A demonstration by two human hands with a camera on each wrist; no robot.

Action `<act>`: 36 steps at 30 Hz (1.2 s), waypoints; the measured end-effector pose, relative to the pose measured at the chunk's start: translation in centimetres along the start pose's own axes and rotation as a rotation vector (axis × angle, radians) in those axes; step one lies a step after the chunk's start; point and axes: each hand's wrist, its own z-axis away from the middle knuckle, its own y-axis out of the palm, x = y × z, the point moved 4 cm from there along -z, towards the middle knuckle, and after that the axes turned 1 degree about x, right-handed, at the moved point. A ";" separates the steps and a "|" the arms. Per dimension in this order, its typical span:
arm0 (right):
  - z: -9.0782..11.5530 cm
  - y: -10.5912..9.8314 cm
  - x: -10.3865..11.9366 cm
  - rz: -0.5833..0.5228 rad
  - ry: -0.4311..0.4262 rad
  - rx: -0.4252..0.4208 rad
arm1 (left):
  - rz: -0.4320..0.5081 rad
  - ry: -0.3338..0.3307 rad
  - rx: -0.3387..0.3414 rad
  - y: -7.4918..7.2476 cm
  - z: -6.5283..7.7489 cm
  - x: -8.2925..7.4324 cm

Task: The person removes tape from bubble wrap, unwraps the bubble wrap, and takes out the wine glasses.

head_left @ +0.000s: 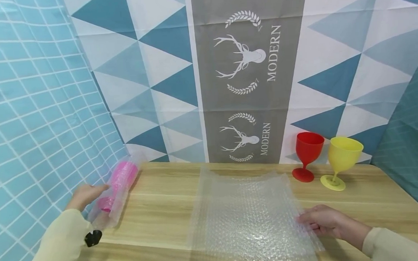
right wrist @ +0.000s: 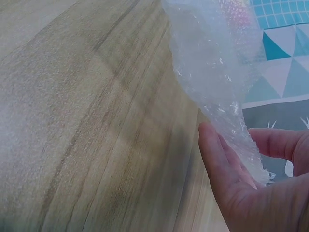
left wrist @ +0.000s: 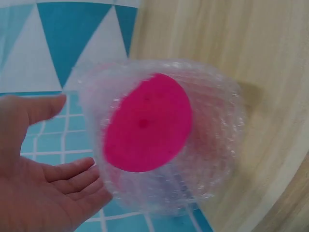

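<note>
At the left end of the table lies a pink goblet [head_left: 123, 175] rolled in bubble wrap, its round pink base [left wrist: 149, 125] facing the left wrist camera. My left hand [head_left: 83, 196] is beside this bundle, thumb and fingers spread, with fingertips right at the wrap in the left wrist view. A clear bubble wrap sheet [head_left: 250, 215] spreads over the middle of the table. My right hand [head_left: 324, 221] pinches its right edge between thumb and fingers. In the right wrist view that sheet [right wrist: 203, 58] rises off the wood from the fingers.
A red goblet [head_left: 305, 152] and a yellow goblet [head_left: 341, 156] stand upright at the back right of the wooden table [head_left: 163, 201]. Patterned cloth [head_left: 169, 69] hangs behind, blue checked cloth [head_left: 32, 117] at the left, green cloth [head_left: 414, 142] at the right.
</note>
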 end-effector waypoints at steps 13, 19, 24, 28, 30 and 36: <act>-0.2 0.8 0.2 0.000 -0.033 0.026 | 0.096 -0.036 0.109 1.4 -0.5 2.0; -0.4 1.1 0.2 -0.004 -0.047 0.044 | 0.163 -0.051 0.145 1.8 -0.5 2.4; -0.5 1.2 0.1 -0.016 -0.050 0.048 | 0.212 -0.066 0.172 2.3 -0.3 2.3; -0.5 1.2 -0.1 -0.021 -0.042 0.040 | 0.215 -0.054 0.216 2.8 -0.5 2.0; -0.5 1.1 -0.1 -0.014 -0.037 0.031 | 0.237 -0.052 0.238 3.1 -0.6 2.0; -0.5 0.9 -0.2 0.011 -0.032 0.009 | 0.323 -0.054 0.299 3.8 -0.7 1.9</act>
